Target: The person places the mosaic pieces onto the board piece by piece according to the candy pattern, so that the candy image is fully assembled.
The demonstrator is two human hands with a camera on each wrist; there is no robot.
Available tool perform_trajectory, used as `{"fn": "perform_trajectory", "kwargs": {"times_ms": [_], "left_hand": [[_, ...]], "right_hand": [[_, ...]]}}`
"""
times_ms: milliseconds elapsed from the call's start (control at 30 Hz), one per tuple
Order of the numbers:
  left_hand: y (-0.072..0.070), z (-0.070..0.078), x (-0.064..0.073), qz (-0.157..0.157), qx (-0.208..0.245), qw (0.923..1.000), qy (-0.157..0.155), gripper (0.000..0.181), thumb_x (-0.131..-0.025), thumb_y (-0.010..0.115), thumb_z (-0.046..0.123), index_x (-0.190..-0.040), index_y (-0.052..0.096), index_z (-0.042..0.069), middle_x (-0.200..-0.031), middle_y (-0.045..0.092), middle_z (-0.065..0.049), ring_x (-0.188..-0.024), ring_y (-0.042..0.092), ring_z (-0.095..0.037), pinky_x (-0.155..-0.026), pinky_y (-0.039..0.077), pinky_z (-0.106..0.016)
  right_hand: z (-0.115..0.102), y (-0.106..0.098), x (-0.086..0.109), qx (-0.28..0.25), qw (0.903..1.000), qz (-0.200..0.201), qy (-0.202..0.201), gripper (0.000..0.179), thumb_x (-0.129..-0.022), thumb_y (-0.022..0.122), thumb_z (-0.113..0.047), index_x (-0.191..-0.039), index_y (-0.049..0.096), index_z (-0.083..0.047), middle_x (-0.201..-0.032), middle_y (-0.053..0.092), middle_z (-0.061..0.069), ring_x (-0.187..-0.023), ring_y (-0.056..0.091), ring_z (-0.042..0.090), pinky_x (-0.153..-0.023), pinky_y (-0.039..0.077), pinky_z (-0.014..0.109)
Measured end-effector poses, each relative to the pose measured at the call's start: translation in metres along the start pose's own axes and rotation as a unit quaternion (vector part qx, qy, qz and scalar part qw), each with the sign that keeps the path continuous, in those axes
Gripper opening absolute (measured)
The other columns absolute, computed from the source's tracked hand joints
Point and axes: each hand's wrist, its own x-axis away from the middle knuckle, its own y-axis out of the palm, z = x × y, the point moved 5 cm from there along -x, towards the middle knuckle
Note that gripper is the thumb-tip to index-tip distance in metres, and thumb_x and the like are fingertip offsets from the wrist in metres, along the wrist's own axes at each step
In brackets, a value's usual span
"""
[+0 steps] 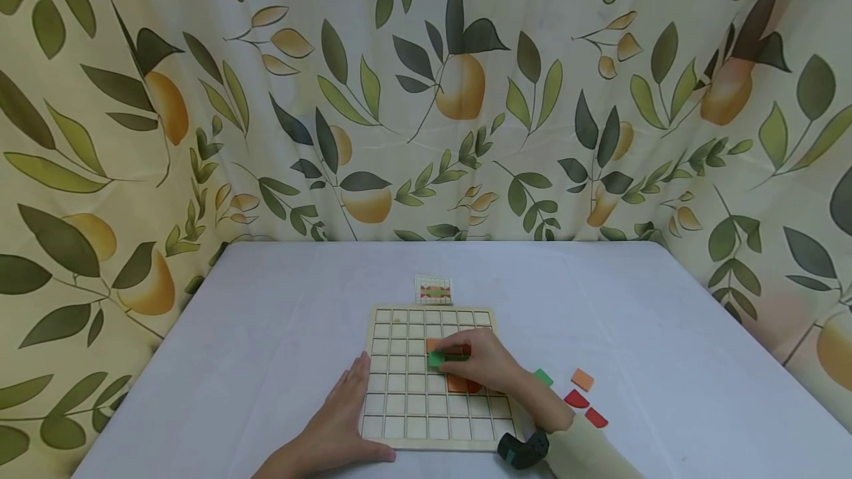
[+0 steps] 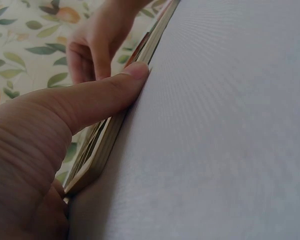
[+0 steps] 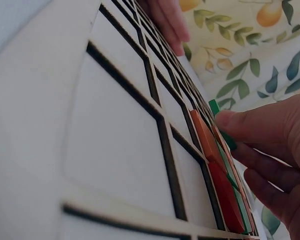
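Observation:
A wooden grid board [image 1: 399,406] lies flat on the white table. Between thumb and fingers, my right hand [image 1: 484,361] pinches a green tile [image 1: 435,360] over the middle of the grid. In the right wrist view, this green tile [image 3: 214,107] is tilted up on its edge above the board. Orange tiles [image 1: 456,384] and red tiles sit in cells beneath the hand, which partly hides them, with green ones beside. My left hand [image 1: 333,420] rests at the board's near left corner, fingers straight along the left side. Its thumb [image 2: 107,97] lies along the near edge.
A small pattern card [image 1: 434,290] lies just beyond the board's far edge. To the right of my right forearm are a loose green tile [image 1: 543,376], an orange tile [image 1: 582,379] and two red pieces [image 1: 576,398]. Leaf-and-fruit patterned curtains [image 1: 426,94] enclose the table's back and sides.

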Motion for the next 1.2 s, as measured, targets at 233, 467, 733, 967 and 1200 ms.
{"fn": "perform_trajectory", "kwargs": {"times_ms": [233, 467, 733, 967, 1200], "left_hand": [[0.0008, -0.0009, -0.0004, 0.0, -0.002, 1.0, -0.001, 0.137, -0.052, 0.073, 0.069, -0.145, 0.004, -0.004, -0.151, 0.006, -0.018, -0.138, 0.004, -0.027, -0.108, 0.007, -0.048], [0.0015, -0.0001, -0.0006, -0.005, -0.006, 0.9999, -0.008, 0.137, -0.052, 0.073, 0.069, -0.145, 0.003, -0.003, -0.152, 0.006, -0.017, -0.138, 0.004, -0.025, -0.109, 0.007, -0.048], [0.0018, -0.0003, -0.0007, -0.006, -0.008, 0.9999, -0.01, 0.137, -0.052, 0.073, 0.07, -0.145, 0.003, -0.003, -0.152, 0.006, -0.017, -0.138, 0.004, -0.025, -0.109, 0.007, -0.047], [0.0009, 0.0004, -0.001, -0.004, -0.01, 0.9999, -0.014, 0.138, -0.051, 0.073, 0.07, -0.145, 0.004, -0.003, -0.152, 0.006, -0.017, -0.138, 0.004, -0.026, -0.109, 0.006, -0.047], [0.0004, 0.0, -0.0002, -0.001, -0.01, 0.9999, -0.008, 0.137, -0.052, 0.073, 0.069, -0.145, 0.005, -0.004, -0.151, 0.007, -0.018, -0.138, 0.005, -0.026, -0.109, 0.007, -0.047]], "right_hand": [[0.001, 0.0035, 0.0009, 0.016, 0.9996, -0.012, 0.018, 0.022, -0.079, 0.074, -0.016, -0.1, 0.071, -0.011, -0.096, 0.068, -0.004, -0.089, 0.062, 0.013, -0.075, 0.051, 0.029], [0.0029, 0.0059, 0.002, 0.033, 0.9991, -0.019, 0.016, 0.022, -0.08, 0.072, -0.013, -0.102, 0.07, -0.009, -0.097, 0.068, -0.003, -0.09, 0.061, 0.012, -0.075, 0.051, 0.027], [-0.0002, 0.0055, 0.002, 0.037, 0.9991, -0.019, 0.008, 0.023, -0.079, 0.072, -0.009, -0.102, 0.07, -0.007, -0.097, 0.068, -0.002, -0.09, 0.061, 0.011, -0.075, 0.051, 0.026], [-0.0026, 0.005, 0.0015, 0.053, 0.9984, -0.018, -0.007, 0.022, -0.078, 0.073, -0.008, -0.101, 0.071, -0.007, -0.096, 0.068, -0.003, -0.09, 0.061, 0.011, -0.075, 0.051, 0.025], [-0.0034, 0.005, 0.0012, 0.046, 0.9987, -0.022, -0.006, 0.023, -0.079, 0.072, -0.009, -0.101, 0.071, -0.006, -0.096, 0.068, -0.001, -0.09, 0.062, 0.012, -0.075, 0.051, 0.025]]}}
